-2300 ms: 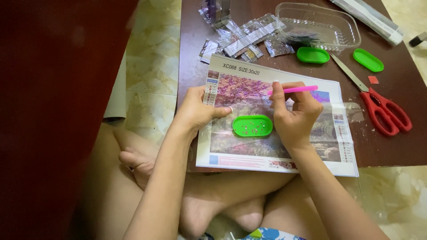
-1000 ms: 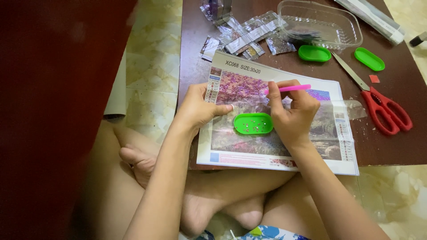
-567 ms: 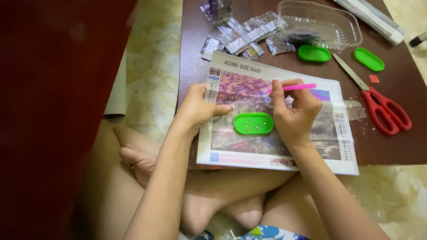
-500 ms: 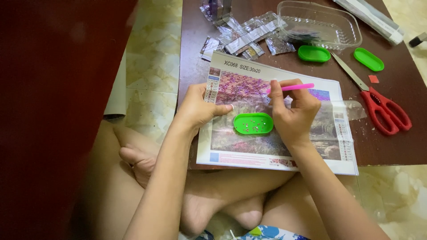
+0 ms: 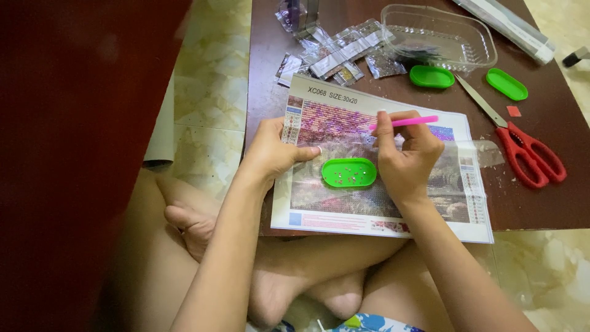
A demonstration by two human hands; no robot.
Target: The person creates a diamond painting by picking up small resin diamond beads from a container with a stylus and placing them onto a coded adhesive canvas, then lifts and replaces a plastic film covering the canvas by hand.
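Right hand (image 5: 407,161) on the canvas (image 5: 344,117), pink pen (image 5: 410,122) in its fingers; green bead tray (image 5: 349,173) sits just to its left, left hand (image 5: 274,150) beyond that, so the leftward path is blocked. Ahead of the hand: open canvas, then a line of clutter, bead packets (image 5: 341,54), clear plastic tub (image 5: 437,38), two green trays (image 5: 432,76). To its right, bare canvas and peeled film, then red scissors (image 5: 522,150) on the table (image 5: 553,203).
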